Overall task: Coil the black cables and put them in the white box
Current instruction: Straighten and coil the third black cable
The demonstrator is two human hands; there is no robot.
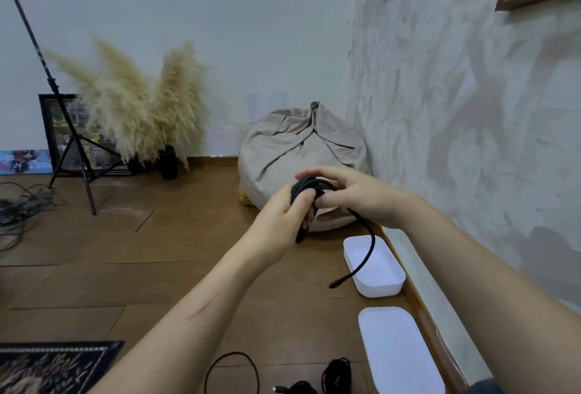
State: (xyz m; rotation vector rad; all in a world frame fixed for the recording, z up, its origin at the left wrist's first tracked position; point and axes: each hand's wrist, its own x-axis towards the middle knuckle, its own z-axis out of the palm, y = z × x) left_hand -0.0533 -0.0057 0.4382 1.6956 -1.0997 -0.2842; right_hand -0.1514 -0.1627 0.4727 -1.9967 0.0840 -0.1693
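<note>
Coil held in both hands, white box below them to the right.
On the wooden floor the open white box lies along the wall, its long axis running away from the person, with its lid nearer. The box sits on the side of the right hand, which pinches the top strands of the black cable coil. The left hand grips the coil, and the loose tail droops across the box.

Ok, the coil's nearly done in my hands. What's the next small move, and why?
Probably wind the loose tail into the black cable coil first. The left hand grips the coil and the right hand pinches it, but the tail hangs uncoiled over the open white box.
</note>
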